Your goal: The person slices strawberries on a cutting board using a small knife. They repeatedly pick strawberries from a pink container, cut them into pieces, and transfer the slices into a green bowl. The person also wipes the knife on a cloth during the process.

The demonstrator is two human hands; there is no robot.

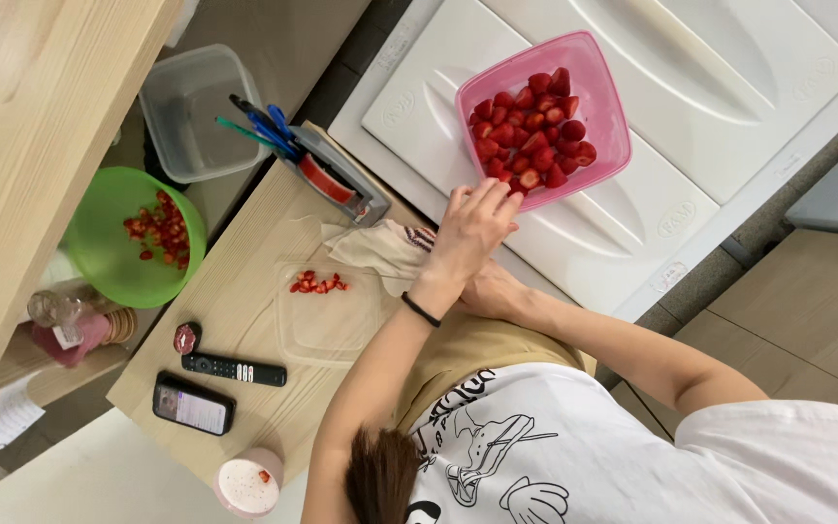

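My left hand (472,228), a black band on its wrist, reaches to the near rim of a pink plastic container (603,107) full of strawberries (535,131). Its stretched fingers rest on the nearest berries. My right hand (492,291) lies just below and behind it, mostly hidden by the left wrist, close to a crumpled beige cloth (380,247). On the wooden table (244,291) a clear plastic lid (327,320) carries a few chopped strawberry pieces (317,283).
A green bowl (109,262) with red strawberry bits sits at the left, with an empty clear tub (191,107) above it. Pens and a tape dispenser (332,175) stand nearby. A remote (235,369), phone (194,403) and pink cup (247,482) lie at the lower left. The pink container rests on a white moulded surface (691,87).
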